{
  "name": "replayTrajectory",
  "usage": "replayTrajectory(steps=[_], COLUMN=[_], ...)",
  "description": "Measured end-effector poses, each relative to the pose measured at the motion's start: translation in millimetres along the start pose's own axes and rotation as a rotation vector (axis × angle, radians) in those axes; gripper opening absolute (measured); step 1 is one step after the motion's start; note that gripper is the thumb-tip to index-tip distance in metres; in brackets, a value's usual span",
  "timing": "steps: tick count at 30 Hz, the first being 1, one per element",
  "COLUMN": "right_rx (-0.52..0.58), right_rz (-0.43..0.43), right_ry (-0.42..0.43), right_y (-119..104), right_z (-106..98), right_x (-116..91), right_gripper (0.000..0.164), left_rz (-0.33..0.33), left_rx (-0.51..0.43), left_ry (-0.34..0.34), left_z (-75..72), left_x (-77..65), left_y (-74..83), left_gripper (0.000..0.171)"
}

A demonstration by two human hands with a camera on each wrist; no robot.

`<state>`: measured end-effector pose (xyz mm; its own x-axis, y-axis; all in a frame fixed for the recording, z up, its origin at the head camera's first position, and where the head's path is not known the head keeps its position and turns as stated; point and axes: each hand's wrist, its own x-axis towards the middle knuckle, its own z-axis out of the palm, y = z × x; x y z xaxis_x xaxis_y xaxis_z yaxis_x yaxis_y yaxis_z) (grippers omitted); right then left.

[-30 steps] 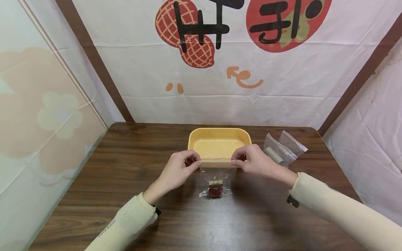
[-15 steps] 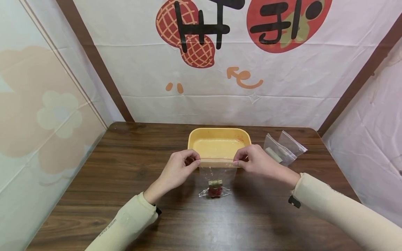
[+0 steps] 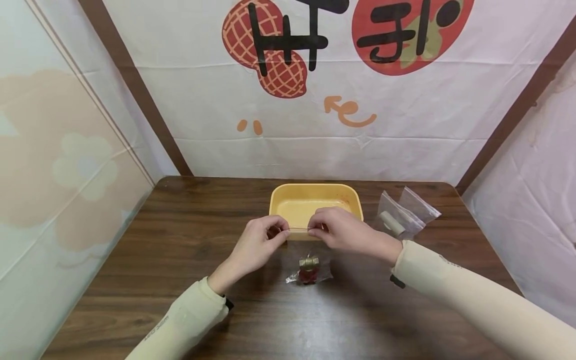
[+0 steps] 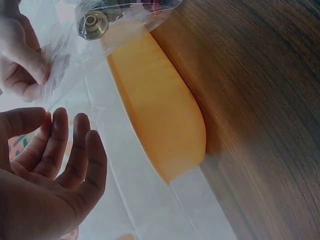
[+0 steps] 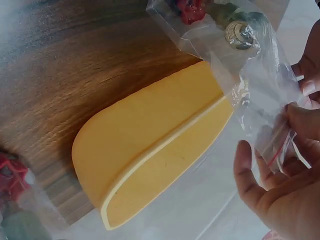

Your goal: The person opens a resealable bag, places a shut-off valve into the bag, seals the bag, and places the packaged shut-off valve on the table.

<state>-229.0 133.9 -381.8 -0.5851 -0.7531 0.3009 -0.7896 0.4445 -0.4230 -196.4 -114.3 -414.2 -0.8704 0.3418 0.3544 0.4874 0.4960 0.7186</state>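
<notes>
A clear zip bag point(image 3: 292, 255) with a red line along its top edge hangs in front of the yellow tub. Inside, at its bottom, lies a brass valve point(image 3: 309, 262) with a red handle point(image 3: 308, 276). My left hand point(image 3: 261, 242) pinches the bag's top left corner between thumb and forefinger, other fingers loosely bent in the left wrist view. Farther right along the same edge, my right hand point(image 3: 344, 230) pinches the seal, with the bag's end bunched by its fingers in the right wrist view. The fingertips of both hands are close together.
Behind the bag stands the yellow tub point(image 3: 315, 188). To its right lie two clear zip bags point(image 3: 418, 205), one with a pale cylinder point(image 3: 391, 223). Another red handle point(image 5: 12, 175) shows at the right wrist view's lower left. A printed cloth point(image 3: 216, 150) hangs behind the table point(image 3: 180, 240).
My right hand has slid left along the bag's top edge toward my left hand. The left hand and the valve have hardly moved.
</notes>
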Motion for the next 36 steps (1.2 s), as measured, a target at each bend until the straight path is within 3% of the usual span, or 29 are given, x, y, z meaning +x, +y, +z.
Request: replayTrajectory(steps=[12, 22, 36], right_rx=[-0.084, -0.082, -0.005], right_rz=[-0.051, -0.068, 0.101], right_ry=[-0.02, 0.026, 0.073], right_y=[2, -3, -10], right_z=[2, 3, -3], right_x=[-7, -17, -41], right_gripper=[0.01, 0.008, 0.016], left_rz=[-0.006, -0.02, -0.026], left_rx=[0.0, 0.0, 0.023], left_ry=[0.007, 0.004, -0.008], left_z=[-1.8, -0.4, -3.2], left_x=[0.5, -1.8, -6.1], left_y=[-0.8, 2.2, 8.1], left_gripper=[0.008, 0.007, 0.007])
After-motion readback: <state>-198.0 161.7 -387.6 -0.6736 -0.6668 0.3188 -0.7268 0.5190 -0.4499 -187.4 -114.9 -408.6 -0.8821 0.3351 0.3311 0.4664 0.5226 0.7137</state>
